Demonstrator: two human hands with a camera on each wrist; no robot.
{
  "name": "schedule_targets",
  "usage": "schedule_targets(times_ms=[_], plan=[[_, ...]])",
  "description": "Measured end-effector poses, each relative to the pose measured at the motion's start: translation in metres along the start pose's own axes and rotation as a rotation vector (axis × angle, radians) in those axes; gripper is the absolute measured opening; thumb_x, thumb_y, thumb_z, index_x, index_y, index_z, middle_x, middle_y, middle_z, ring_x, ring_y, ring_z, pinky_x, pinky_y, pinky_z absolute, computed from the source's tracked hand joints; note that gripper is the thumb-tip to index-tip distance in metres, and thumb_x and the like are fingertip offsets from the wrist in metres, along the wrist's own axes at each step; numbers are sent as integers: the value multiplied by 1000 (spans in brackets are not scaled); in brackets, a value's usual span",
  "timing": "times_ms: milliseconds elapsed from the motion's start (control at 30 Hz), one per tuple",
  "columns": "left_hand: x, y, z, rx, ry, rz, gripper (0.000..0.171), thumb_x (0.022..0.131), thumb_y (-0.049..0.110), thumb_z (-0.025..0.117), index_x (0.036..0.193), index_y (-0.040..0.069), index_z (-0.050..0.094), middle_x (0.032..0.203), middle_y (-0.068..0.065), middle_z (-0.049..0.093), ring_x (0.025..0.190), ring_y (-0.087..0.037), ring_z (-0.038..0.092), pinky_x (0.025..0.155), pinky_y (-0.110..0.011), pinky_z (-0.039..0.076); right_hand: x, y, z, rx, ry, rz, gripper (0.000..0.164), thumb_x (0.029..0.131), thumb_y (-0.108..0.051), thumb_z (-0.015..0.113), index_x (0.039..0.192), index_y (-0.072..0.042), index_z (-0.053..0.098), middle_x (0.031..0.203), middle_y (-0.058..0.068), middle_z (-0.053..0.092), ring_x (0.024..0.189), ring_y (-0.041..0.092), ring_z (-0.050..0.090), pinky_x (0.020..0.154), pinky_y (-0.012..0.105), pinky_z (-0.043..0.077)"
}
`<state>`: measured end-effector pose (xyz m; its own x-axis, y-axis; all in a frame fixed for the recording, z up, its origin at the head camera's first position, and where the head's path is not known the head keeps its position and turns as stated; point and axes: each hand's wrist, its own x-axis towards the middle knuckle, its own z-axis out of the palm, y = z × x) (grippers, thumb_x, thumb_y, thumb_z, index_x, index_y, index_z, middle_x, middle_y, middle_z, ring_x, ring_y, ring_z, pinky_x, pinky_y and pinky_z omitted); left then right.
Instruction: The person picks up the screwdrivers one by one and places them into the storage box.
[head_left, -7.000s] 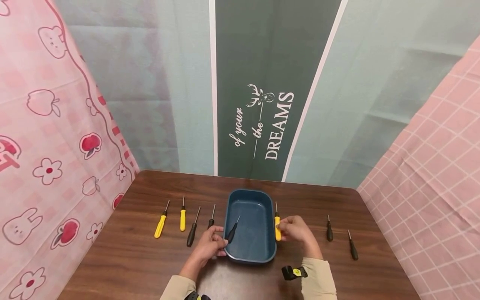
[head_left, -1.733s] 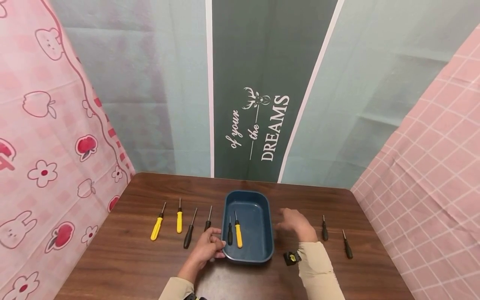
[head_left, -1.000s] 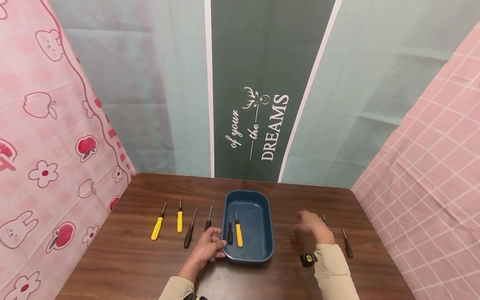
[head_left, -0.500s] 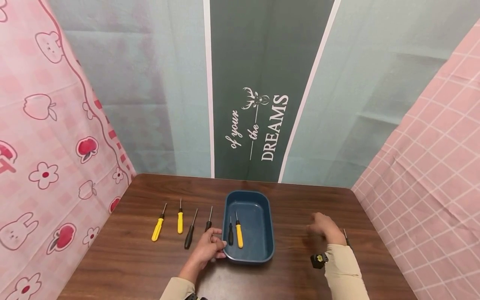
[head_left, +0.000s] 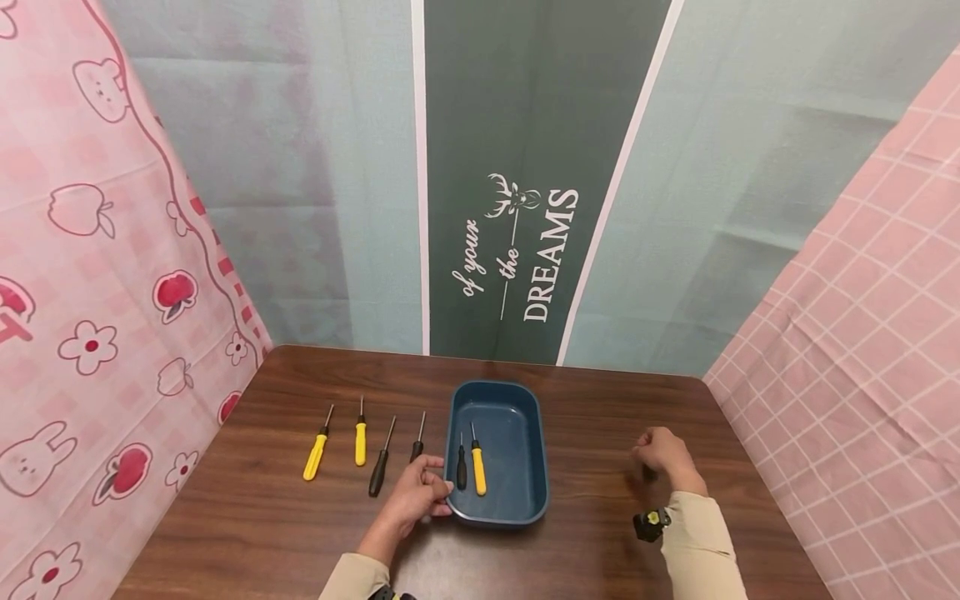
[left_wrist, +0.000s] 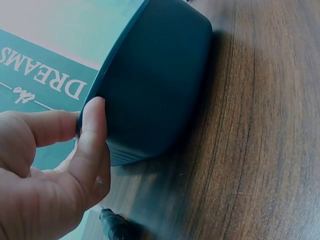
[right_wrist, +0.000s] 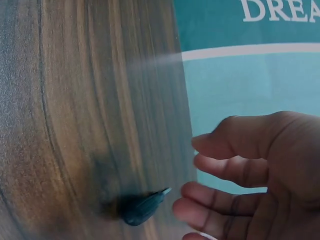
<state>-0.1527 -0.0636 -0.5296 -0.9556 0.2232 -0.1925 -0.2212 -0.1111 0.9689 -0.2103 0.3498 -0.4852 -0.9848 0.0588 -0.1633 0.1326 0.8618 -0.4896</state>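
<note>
Between the tray (head_left: 497,523) and the right hand (head_left: 666,457), a hand could reach the far edge of the table (head_left: 592,517). Toward the left edge, four screwdrivers (head_left: 378,475) and the left hand (head_left: 411,496) obstruct. A blurred handle (right_wrist: 142,209) seemingly blocks low passage below the right hand.

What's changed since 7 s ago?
Right grip released the yellow screwdriver, now inside the blue tray, and moved right to a loose black screwdriver, not holding it. The tray's black screwdriver swung nearly parallel to the yellow. Left grip still pinches the tray.

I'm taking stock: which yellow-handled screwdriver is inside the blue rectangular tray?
The yellow-handled screwdriver just right of the black-handled screwdriver in the blue tray; the other two yellow screwdrivers lie outside, on the brown wood-grain table.
</note>
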Motion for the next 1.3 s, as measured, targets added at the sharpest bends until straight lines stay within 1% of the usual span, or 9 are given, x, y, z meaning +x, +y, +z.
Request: schedule_targets(times_ms=[100, 233, 333, 467, 567, 700, 967, 1167, 1300], plan=[[0, 0, 0, -1, -3, -2, 45, 83, -6, 57, 120, -15, 34, 73, -8, 49, 54, -13, 53, 51, -27, 54, 3, 8, -1, 37, 28, 24, 15, 84, -11, 57, 74, -2, 51, 68, 5, 47, 62, 20, 45, 55, 34, 40], [0, 0, 0, 2, -5, -2, 45, 83, -6, 57, 120, -15, 34, 73, -8, 49, 55, -13, 53, 52, -28, 55, 4, 17, -3, 119, 28, 125, 27, 85, -15, 55, 61, -9, 48, 55, 0, 45, 55, 18, 46, 54, 32, 38], [1, -1, -1, 7, -7, -2, 45, 84, -5, 57, 121, -15, 34, 73, -9, 50, 55, -14, 54, 52, -29, 55, 3, 23, -4, 220, 31, 222, 28, 85, -16, 56, 59, -6, 52, 51, 1, 48, 54, 18, 52, 53, 32, 43], [0, -1, -1, 7, -10, -3, 45, 84, -5, 58, 121, -15, 34, 73, -8, 50, 55, -14, 53, 52, -29, 55, 3, 29, -4, 366, 63, 292, 23, 83, -14, 58, 81, 9, 61, 66, 11, 60, 61, 24, 59, 55, 37, 50], [1, -1, -1, 5, -9, -4, 45, 84, -6, 57, 121, -15, 33, 73, -8, 49, 54, -14, 53, 52, -29, 55, 3, 34, -2, 487, 68, 331, 23, 83, -11, 59, 90, 11, 60, 72, 11, 60, 62, 23, 57, 56, 38, 51], [0, 0, -1, 6, -9, -6, 46, 83, -6, 58, 121, -15, 34, 73, -8, 49, 54, -14, 53, 52, -28, 55, 5, 39, 3, 594, 60, 376, 22, 82, -9, 59, 91, 11, 58, 73, 9, 56, 66, 22, 55, 60, 39, 52], [1, -1, -2, 10, -5, -17, 46, 82, -4, 59, 121, -14, 36, 74, -10, 50, 55, -14, 54, 54, -30, 55, 10, 45, 17, 618, 110, 440, 40, 80, -12, 63, 101, 19, 51, 84, 20, 56, 84, 37, 56, 69, 48, 52], [2, -1, -3, 16, 0, -9, 46, 82, -4, 59, 121, -14, 36, 74, -11, 50, 55, -15, 53, 54, -30, 55, 13, 42, 26, 470, 191, 459, 41, 75, -16, 68, 90, 20, 54, 70, 18, 55, 65, 29, 57, 52, 35, 54], [1, -1, -4, 10, -5, -11, 46, 83, -5, 59, 121, -14, 35, 75, -11, 50, 55, -15, 53, 54, -30, 55, 14, 41, 29, 375, 210, 457, 38, 74, -14, 68, 86, 18, 54, 70, 18, 50, 62, 30, 53, 47, 31, 52]])
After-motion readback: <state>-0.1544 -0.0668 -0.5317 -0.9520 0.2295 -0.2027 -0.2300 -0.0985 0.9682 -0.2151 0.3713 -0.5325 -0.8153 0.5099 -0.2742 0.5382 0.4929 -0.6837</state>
